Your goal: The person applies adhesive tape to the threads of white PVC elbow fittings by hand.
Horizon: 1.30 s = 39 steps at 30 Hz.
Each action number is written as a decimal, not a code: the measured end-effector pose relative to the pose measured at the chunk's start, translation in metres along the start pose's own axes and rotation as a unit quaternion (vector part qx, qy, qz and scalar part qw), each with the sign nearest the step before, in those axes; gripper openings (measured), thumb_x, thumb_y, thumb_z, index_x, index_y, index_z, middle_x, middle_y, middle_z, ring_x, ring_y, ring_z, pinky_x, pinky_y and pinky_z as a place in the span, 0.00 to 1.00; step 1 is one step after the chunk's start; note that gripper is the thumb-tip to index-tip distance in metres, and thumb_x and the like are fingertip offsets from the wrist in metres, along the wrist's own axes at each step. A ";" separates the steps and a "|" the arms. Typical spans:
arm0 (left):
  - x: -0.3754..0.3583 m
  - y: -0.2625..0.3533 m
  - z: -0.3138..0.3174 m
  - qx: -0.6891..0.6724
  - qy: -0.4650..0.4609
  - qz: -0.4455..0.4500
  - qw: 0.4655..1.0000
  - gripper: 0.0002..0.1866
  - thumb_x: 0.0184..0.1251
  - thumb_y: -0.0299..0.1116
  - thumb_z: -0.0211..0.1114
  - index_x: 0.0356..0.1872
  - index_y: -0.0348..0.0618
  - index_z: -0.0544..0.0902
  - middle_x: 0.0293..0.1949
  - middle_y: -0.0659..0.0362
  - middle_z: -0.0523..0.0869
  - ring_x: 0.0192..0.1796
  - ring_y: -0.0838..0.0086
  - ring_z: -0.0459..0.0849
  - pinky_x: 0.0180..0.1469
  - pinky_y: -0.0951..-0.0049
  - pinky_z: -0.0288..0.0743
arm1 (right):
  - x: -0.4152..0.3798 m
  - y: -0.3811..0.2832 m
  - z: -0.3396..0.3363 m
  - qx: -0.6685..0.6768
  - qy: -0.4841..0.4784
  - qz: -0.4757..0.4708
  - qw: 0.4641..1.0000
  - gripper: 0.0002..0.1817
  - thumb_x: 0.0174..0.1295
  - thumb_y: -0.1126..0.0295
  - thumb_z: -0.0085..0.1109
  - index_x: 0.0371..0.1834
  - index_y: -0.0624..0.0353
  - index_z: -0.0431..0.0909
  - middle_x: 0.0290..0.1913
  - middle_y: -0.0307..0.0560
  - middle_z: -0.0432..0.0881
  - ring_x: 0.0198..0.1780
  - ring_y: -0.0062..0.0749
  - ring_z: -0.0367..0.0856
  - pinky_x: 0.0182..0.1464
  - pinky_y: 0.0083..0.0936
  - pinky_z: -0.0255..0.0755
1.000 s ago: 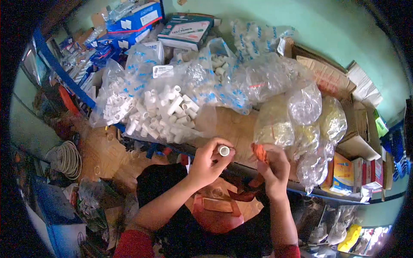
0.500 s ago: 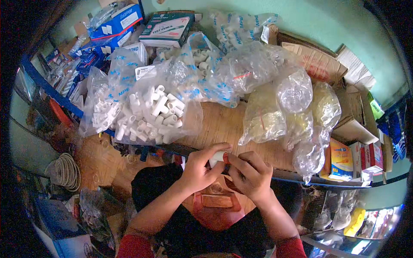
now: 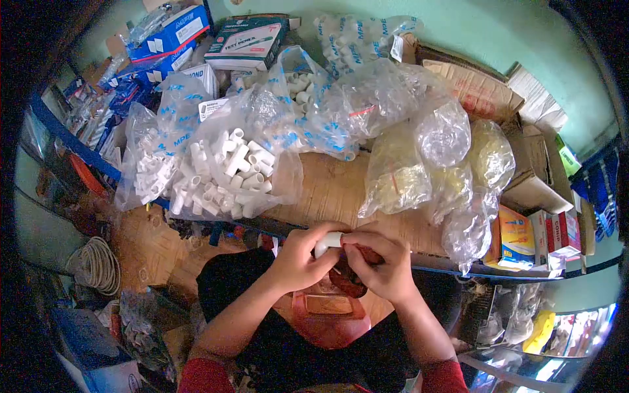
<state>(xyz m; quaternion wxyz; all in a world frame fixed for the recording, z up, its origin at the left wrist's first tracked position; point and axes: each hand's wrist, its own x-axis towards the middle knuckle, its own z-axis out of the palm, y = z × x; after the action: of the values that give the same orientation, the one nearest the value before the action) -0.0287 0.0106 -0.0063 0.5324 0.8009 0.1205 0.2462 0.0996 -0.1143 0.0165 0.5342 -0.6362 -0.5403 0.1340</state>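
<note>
My left hand is closed round a short white plastic pipe fitting, just in front of the shelf edge. Close against its right end, my right hand has its fingers pressed together; a bit of red shows at the fitting's end, too small to make out. A dark reddish shape lies under the right hand, unclear. Beyond the hands, an open clear bag holds several white pipe fittings on the wooden shelf.
Clear and yellowish plastic bags lie on the shelf's right side. Small boxes stand at the right end, blue boxes at the back left. A red stool is between my legs; coiled cable sits at lower left.
The fingers of my right hand have closed in lower, by the fitting's right end, and more of the white fitting shows. The whole view has shifted slightly.
</note>
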 end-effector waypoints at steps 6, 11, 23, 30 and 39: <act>0.003 0.002 -0.002 -0.045 -0.003 -0.043 0.998 0.17 0.55 0.24 0.59 0.48 0.37 0.77 0.28 0.58 0.84 0.29 0.80 0.80 0.31 0.75 0.73 | 0.003 0.001 -0.006 -0.031 -0.059 -0.020 0.998 0.13 0.54 0.77 0.62 0.44 0.59 0.81 0.38 0.50 0.82 0.36 0.38 0.82 0.41 0.29 0.76; 0.009 0.012 0.000 0.074 -0.055 -0.027 0.995 0.18 0.56 0.28 0.61 0.49 0.40 0.75 0.23 0.49 0.82 0.24 0.60 0.83 0.26 0.66 0.74 | 0.003 0.006 -0.009 0.212 0.011 0.182 0.960 0.09 0.55 0.80 0.63 0.40 0.61 0.81 0.38 0.45 0.84 0.38 0.23 0.81 0.42 0.20 0.75; 0.006 0.001 0.010 0.071 0.004 -0.055 0.996 0.18 0.54 0.26 0.61 0.48 0.42 0.76 0.23 0.49 0.82 0.25 0.57 0.84 0.26 0.64 0.74 | 0.001 0.015 -0.008 0.170 -0.056 0.129 0.975 0.09 0.57 0.78 0.62 0.42 0.65 0.81 0.38 0.45 0.83 0.41 0.27 0.81 0.46 0.22 0.73; 0.004 0.005 0.005 0.109 -0.084 -0.021 0.990 0.15 0.53 0.26 0.61 0.44 0.39 0.77 0.21 0.53 0.80 0.22 0.69 0.82 0.25 0.71 0.73 | 0.004 0.009 -0.020 0.328 -0.073 0.328 0.883 0.14 0.53 0.79 0.67 0.42 0.65 0.75 0.35 0.46 0.82 0.35 0.22 0.81 0.36 0.19 0.76; 0.001 -0.002 0.013 0.132 -0.071 0.003 0.989 0.12 0.52 0.26 0.62 0.39 0.41 0.76 0.20 0.54 0.80 0.21 0.68 0.82 0.23 0.73 0.73 | -0.001 0.019 -0.018 0.292 -0.122 0.331 0.889 0.10 0.54 0.76 0.67 0.36 0.65 0.75 0.29 0.42 0.81 0.33 0.19 0.79 0.33 0.17 0.74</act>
<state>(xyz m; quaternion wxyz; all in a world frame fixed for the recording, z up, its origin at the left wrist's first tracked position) -0.0214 0.0015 -0.0114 0.4282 0.8801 0.1113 0.1720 0.1233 -0.1224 0.0075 0.5507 -0.5720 -0.2950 0.5315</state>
